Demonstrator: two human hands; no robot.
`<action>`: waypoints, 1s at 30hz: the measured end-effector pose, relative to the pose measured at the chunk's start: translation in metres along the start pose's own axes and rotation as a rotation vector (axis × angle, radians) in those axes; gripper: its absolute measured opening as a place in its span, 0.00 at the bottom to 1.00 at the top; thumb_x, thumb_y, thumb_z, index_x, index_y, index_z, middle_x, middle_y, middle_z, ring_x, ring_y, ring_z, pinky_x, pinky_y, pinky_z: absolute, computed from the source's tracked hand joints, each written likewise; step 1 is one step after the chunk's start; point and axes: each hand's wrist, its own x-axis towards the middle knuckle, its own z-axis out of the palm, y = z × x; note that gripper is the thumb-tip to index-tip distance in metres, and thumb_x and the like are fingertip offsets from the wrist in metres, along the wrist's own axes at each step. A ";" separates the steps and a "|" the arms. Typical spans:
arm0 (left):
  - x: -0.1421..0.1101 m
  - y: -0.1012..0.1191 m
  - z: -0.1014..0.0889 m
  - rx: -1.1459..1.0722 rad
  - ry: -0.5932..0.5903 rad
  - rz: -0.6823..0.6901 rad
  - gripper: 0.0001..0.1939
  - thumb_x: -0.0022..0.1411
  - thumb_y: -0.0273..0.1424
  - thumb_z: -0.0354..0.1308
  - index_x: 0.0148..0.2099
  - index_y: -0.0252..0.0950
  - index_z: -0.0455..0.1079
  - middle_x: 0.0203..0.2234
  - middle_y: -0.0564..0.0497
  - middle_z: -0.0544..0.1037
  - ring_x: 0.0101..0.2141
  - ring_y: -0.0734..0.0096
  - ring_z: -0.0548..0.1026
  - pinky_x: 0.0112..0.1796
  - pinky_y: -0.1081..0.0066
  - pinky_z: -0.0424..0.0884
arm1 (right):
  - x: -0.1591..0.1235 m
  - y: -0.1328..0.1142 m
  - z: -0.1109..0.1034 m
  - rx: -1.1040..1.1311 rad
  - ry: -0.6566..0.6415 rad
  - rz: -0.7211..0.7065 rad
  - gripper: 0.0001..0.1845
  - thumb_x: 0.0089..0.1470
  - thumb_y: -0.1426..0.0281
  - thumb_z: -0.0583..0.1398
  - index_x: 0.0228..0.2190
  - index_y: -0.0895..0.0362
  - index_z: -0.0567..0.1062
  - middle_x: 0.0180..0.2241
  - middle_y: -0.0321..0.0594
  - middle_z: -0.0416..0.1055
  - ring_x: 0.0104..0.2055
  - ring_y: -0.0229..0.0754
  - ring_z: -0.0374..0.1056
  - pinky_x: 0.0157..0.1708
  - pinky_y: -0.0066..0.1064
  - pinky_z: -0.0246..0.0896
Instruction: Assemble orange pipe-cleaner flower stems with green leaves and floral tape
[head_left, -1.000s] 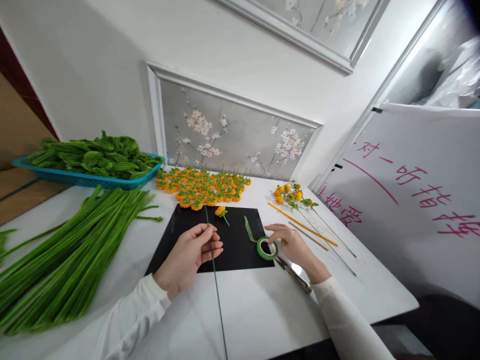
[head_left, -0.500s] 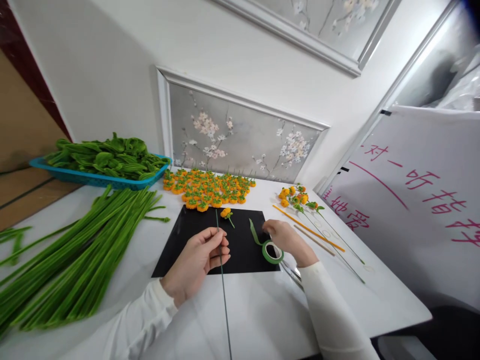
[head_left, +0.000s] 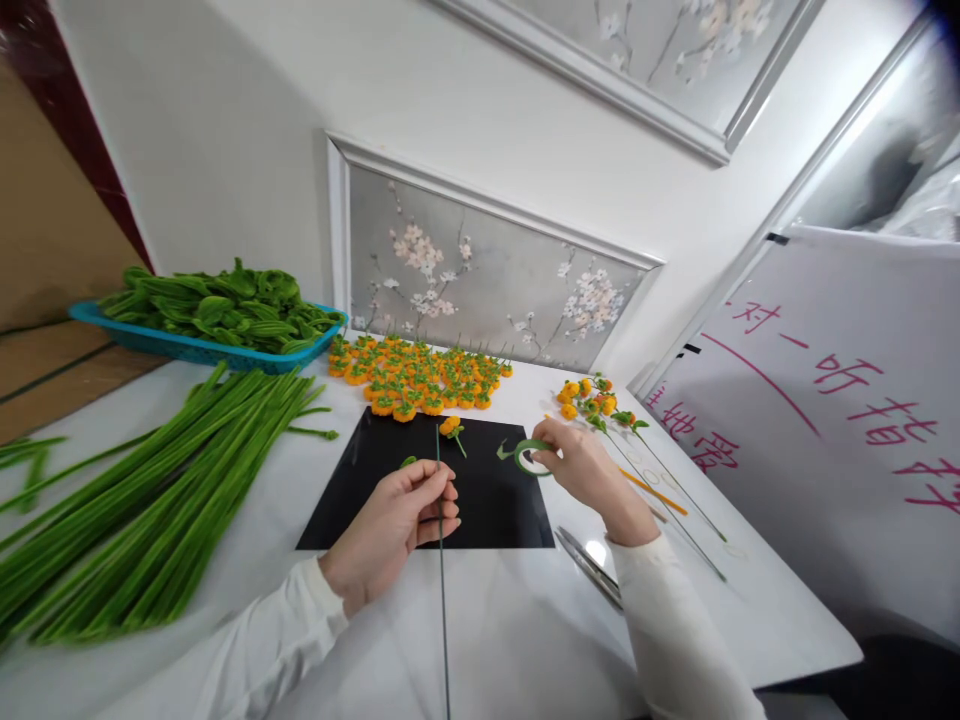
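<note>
My left hand (head_left: 401,525) pinches a thin dark green wire stem (head_left: 443,620) near its top, and the stem runs down toward the bottom edge. A bit of green (head_left: 408,462) shows just behind that hand. In my right hand (head_left: 589,470) is a roll of green floral tape (head_left: 519,458), raised above the right side of the black mat (head_left: 352,500), its loose end hanging to the left. One small orange flower (head_left: 451,426) with a short green stalk lies on the mat's back part, beyond the left fingertips.
Many orange flower heads (head_left: 420,375) stand behind the mat. Green pipe-cleaner stems (head_left: 172,500) and a blue basket (head_left: 202,350) of green leaves (head_left: 225,305) lie left. Tweezers (head_left: 589,565), an orange stick (head_left: 652,492) and wired flower sprays (head_left: 592,400) lie right.
My right hand has picked up the tape roll from the mat's right edge and lifted it, uncovering the tweezers. My left hand keeps its pinch on the wire stem.
</note>
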 end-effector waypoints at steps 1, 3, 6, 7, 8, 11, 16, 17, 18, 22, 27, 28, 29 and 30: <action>0.001 -0.001 -0.001 -0.002 0.006 -0.002 0.08 0.59 0.35 0.59 0.33 0.35 0.66 0.26 0.54 0.69 0.26 0.78 0.68 0.29 0.76 0.71 | 0.001 -0.004 -0.002 0.002 0.030 -0.035 0.07 0.53 0.73 0.58 0.37 0.54 0.70 0.32 0.37 0.72 0.35 0.41 0.66 0.34 0.29 0.55; 0.001 -0.002 -0.002 -0.007 0.020 -0.002 0.07 0.59 0.34 0.58 0.36 0.36 0.66 0.27 0.54 0.69 0.26 0.78 0.69 0.30 0.75 0.71 | -0.003 -0.010 0.000 -0.001 0.075 -0.134 0.08 0.52 0.76 0.58 0.36 0.54 0.71 0.35 0.39 0.72 0.39 0.43 0.66 0.37 0.30 0.56; 0.001 -0.002 -0.002 -0.017 0.047 0.008 0.06 0.60 0.34 0.57 0.39 0.37 0.66 0.28 0.54 0.70 0.26 0.78 0.69 0.29 0.75 0.71 | -0.022 -0.011 0.011 0.002 0.078 -0.244 0.11 0.52 0.80 0.57 0.36 0.54 0.71 0.35 0.39 0.72 0.39 0.43 0.65 0.37 0.32 0.59; 0.000 -0.002 -0.002 -0.020 0.058 0.013 0.06 0.61 0.34 0.56 0.39 0.37 0.66 0.27 0.54 0.70 0.26 0.78 0.68 0.29 0.75 0.70 | -0.030 -0.009 0.016 0.008 0.063 -0.250 0.12 0.52 0.81 0.57 0.37 0.54 0.71 0.35 0.39 0.72 0.39 0.44 0.65 0.37 0.32 0.60; 0.000 -0.002 -0.001 -0.023 0.067 0.018 0.06 0.61 0.34 0.55 0.39 0.37 0.66 0.27 0.54 0.70 0.25 0.78 0.68 0.27 0.76 0.70 | -0.037 -0.006 0.021 0.007 0.050 -0.251 0.13 0.52 0.82 0.56 0.37 0.54 0.71 0.35 0.40 0.71 0.40 0.44 0.65 0.37 0.32 0.61; -0.002 -0.002 0.000 -0.027 0.090 0.035 0.06 0.62 0.34 0.54 0.39 0.36 0.66 0.27 0.53 0.70 0.24 0.79 0.66 0.25 0.78 0.67 | -0.054 0.002 0.031 -0.015 0.005 -0.243 0.13 0.53 0.82 0.56 0.39 0.55 0.70 0.36 0.40 0.70 0.41 0.45 0.64 0.38 0.34 0.63; -0.003 -0.001 0.001 -0.028 0.133 0.111 0.09 0.59 0.35 0.56 0.41 0.39 0.64 0.26 0.54 0.71 0.23 0.78 0.66 0.24 0.77 0.67 | -0.065 0.006 0.031 -0.062 -0.075 -0.262 0.11 0.55 0.78 0.58 0.40 0.55 0.71 0.37 0.41 0.70 0.41 0.45 0.65 0.40 0.34 0.64; -0.003 0.000 0.001 -0.033 0.141 0.133 0.08 0.59 0.34 0.57 0.40 0.38 0.64 0.26 0.54 0.71 0.23 0.78 0.66 0.24 0.76 0.67 | -0.065 0.005 0.028 -0.083 -0.094 -0.262 0.10 0.55 0.76 0.58 0.40 0.55 0.72 0.37 0.42 0.70 0.41 0.45 0.65 0.40 0.35 0.63; -0.003 0.002 0.001 -0.043 0.147 0.153 0.08 0.58 0.34 0.57 0.38 0.38 0.64 0.25 0.55 0.70 0.23 0.78 0.66 0.24 0.77 0.67 | -0.064 0.002 0.024 -0.107 -0.112 -0.260 0.09 0.56 0.74 0.58 0.40 0.54 0.73 0.37 0.42 0.71 0.42 0.45 0.66 0.41 0.35 0.63; -0.002 0.008 0.000 -0.127 0.142 0.208 0.08 0.57 0.33 0.59 0.34 0.36 0.63 0.23 0.56 0.68 0.18 0.83 0.59 0.19 0.82 0.59 | -0.043 -0.019 0.008 -0.136 -0.045 -0.205 0.10 0.60 0.68 0.54 0.36 0.53 0.76 0.36 0.42 0.73 0.42 0.45 0.67 0.42 0.34 0.59; 0.000 0.005 -0.002 -0.144 0.151 0.245 0.09 0.58 0.33 0.58 0.34 0.35 0.63 0.23 0.57 0.66 0.17 0.86 0.55 0.17 0.84 0.52 | 0.019 -0.058 0.013 0.022 0.025 -0.059 0.11 0.59 0.69 0.54 0.41 0.51 0.75 0.41 0.40 0.75 0.42 0.42 0.70 0.41 0.28 0.58; 0.000 0.004 -0.003 -0.144 0.160 0.251 0.09 0.58 0.34 0.58 0.34 0.35 0.63 0.23 0.57 0.66 0.17 0.86 0.55 0.17 0.84 0.52 | 0.030 -0.063 0.018 0.028 0.022 -0.052 0.10 0.58 0.70 0.55 0.39 0.52 0.76 0.40 0.40 0.76 0.43 0.42 0.70 0.41 0.27 0.57; 0.001 0.003 -0.004 -0.144 0.173 0.255 0.09 0.58 0.34 0.58 0.34 0.35 0.63 0.22 0.57 0.66 0.17 0.86 0.55 0.17 0.84 0.52 | 0.040 -0.067 0.024 0.034 0.020 -0.043 0.10 0.57 0.70 0.56 0.38 0.52 0.76 0.39 0.40 0.76 0.43 0.43 0.70 0.41 0.27 0.57; 0.001 0.002 -0.005 -0.145 0.192 0.256 0.09 0.58 0.34 0.58 0.34 0.35 0.63 0.22 0.57 0.66 0.17 0.87 0.54 0.16 0.84 0.51 | 0.048 -0.070 0.030 0.040 0.022 -0.034 0.11 0.57 0.71 0.55 0.38 0.53 0.76 0.38 0.41 0.77 0.42 0.43 0.71 0.40 0.27 0.57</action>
